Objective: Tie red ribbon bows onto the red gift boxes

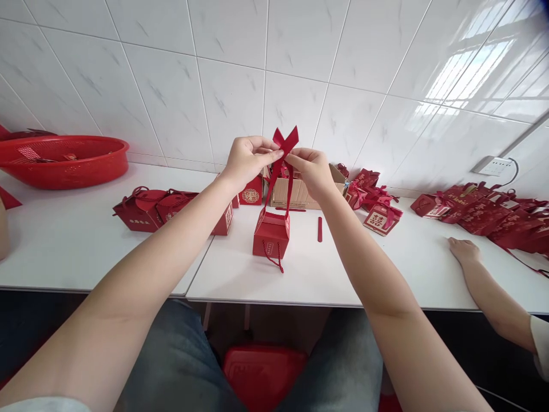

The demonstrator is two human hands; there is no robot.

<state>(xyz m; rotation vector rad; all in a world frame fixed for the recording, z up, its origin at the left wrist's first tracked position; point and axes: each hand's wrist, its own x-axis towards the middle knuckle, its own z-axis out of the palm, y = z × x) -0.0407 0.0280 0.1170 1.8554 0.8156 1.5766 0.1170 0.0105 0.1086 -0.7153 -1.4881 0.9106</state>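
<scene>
A small red gift box with a twisted cord handle stands on the white table in front of me. From its top a red ribbon runs up in two strands that cross between my hands. My left hand pinches the ribbon near the crossing, its fingertips closed. On the other side my right hand also has its fingertips closed on the ribbon. Both ribbon ends stick up above my fingers. A short red strip lies on the table right of the box.
A cardboard box stands behind, against the tiled wall. Several red gift boxes sit left, more right. A red plastic basket is far left. Another person's hand rests on the table at right, below a power strip.
</scene>
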